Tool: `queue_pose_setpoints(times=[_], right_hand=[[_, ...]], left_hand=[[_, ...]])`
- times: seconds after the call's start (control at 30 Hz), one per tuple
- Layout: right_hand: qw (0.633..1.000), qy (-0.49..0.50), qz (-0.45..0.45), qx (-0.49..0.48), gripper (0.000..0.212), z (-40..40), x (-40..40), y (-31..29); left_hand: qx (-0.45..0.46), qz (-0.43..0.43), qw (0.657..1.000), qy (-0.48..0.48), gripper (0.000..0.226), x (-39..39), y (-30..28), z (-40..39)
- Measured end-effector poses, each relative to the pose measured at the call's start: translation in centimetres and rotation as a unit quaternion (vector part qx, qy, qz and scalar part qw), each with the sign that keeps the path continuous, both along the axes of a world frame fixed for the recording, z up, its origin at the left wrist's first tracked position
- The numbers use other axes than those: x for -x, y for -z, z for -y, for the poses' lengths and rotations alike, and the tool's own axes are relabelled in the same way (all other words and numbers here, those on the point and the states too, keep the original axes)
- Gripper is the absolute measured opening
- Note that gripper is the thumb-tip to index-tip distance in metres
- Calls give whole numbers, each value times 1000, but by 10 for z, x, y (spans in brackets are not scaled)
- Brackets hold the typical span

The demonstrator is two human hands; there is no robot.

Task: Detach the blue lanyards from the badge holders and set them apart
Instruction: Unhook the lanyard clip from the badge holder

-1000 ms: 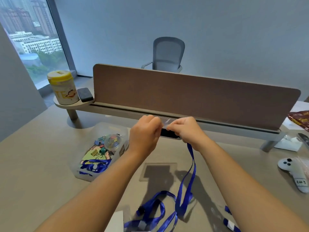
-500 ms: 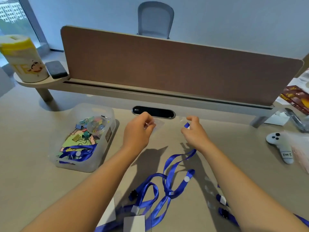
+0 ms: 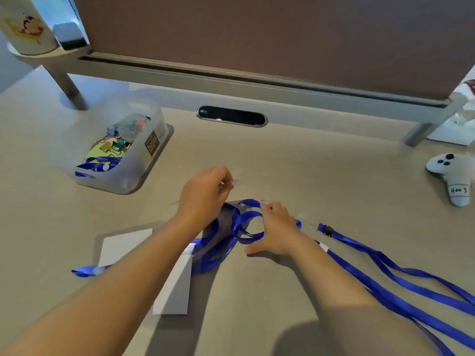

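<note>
**Hands over a coiled lanyard**

At the middle of the bench, the left hand pinches what seems to be a clear badge holder, too blurred to be sure. The right hand lies with fingers spread and relaxed on a coiled blue lanyard, gripping nothing. 2 more blue lanyards trail toward the right edge. 2 white cards lie beside the left forearm. A plastic bin of clips stands far left, a white controller far right.

Left hand pinches clear holder; right hand touches blue lanyard.
</note>
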State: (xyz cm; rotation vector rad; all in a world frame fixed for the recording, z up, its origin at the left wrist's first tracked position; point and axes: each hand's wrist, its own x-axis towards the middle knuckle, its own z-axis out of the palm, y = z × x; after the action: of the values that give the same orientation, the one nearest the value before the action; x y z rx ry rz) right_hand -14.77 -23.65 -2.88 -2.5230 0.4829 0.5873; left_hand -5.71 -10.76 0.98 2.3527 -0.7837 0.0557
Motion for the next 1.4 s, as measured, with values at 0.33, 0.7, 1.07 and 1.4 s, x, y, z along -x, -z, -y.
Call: queue_pose_setpoints(times=[0.33, 0.7, 1.07, 1.4], right_hand=[[991, -39, 81, 101, 22, -1, 8, 8], [964, 136, 197, -116, 35, -12, -40, -71], [933, 82, 302, -180, 11, -103, -156, -142], [957, 19, 263, -124, 25, -205, -264, -95]], left_hand=[[-1, -42, 998, -36, 7, 20, 3, -10], [132, -63, 984, -98, 8, -5, -42, -28], [193, -18, 964, -183, 12, -85, -98, -128], [212, -13, 938, -275, 14, -158, -81, -231]])
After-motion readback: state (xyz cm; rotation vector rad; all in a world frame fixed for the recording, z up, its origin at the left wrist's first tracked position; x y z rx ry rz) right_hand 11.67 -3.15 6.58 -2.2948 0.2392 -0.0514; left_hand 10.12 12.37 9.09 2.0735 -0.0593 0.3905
